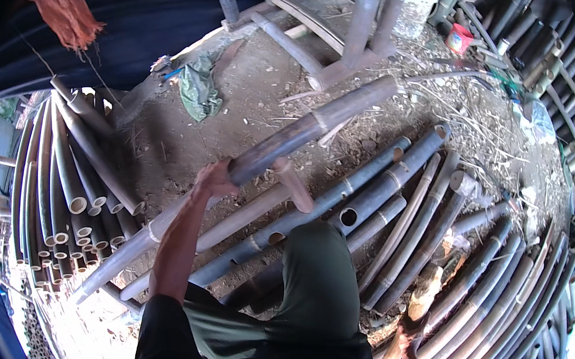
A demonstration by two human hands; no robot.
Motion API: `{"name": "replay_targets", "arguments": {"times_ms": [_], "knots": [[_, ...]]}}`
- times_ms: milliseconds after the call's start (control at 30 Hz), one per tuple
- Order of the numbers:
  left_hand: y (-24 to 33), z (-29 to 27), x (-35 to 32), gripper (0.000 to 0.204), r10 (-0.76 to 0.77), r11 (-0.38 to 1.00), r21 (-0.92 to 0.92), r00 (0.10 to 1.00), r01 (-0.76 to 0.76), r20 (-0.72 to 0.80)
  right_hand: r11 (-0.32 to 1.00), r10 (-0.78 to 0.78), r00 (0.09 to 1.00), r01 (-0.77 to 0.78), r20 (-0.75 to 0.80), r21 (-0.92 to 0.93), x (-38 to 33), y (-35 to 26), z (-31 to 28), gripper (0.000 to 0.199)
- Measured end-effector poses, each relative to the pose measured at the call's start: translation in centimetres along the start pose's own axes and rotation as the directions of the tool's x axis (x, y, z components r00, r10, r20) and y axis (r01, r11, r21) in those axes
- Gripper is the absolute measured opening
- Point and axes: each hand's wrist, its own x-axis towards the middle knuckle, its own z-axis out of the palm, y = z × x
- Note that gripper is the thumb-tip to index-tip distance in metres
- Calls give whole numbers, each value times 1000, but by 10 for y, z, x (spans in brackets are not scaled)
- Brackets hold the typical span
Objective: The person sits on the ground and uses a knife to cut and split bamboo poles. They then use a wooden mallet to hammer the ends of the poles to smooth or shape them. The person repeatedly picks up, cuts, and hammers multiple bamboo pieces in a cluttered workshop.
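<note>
My left hand [215,178] is wrapped round a long bamboo pole [277,146], which slants from the lower left to the upper right. The pole's far end lies near the base of a bamboo frame. Beside my right leg, my right hand [409,335] is closed at a pale piece of wood [423,294]. Its fingers are in shadow, and what they hold cannot be made out. Between the hands lie more dark bamboo poles, one of them a bamboo pole [313,202] with holes cut in its side.
At the left is a stack of bamboo poles [77,204], cut ends showing. More curved-looking poles [499,317] lie at the right. Ahead stand the bamboo frame [360,25], a white bucket [416,10] and a red pot [459,38]. A green plastic sheet [201,88] lies on the shaving-strewn ground.
</note>
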Motion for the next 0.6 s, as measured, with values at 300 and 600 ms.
{"name": "replay_targets", "arguments": {"times_ms": [300,600], "knots": [[5,59,22,93,-198,974,54,940,221,-277,964,-218,975,223,50,-146,53,-50,44,92],[-42,164,-68,98,-262,897,-361,965,253,25,928,-272,962,271,32,-255,75,-53,48,91]]}}
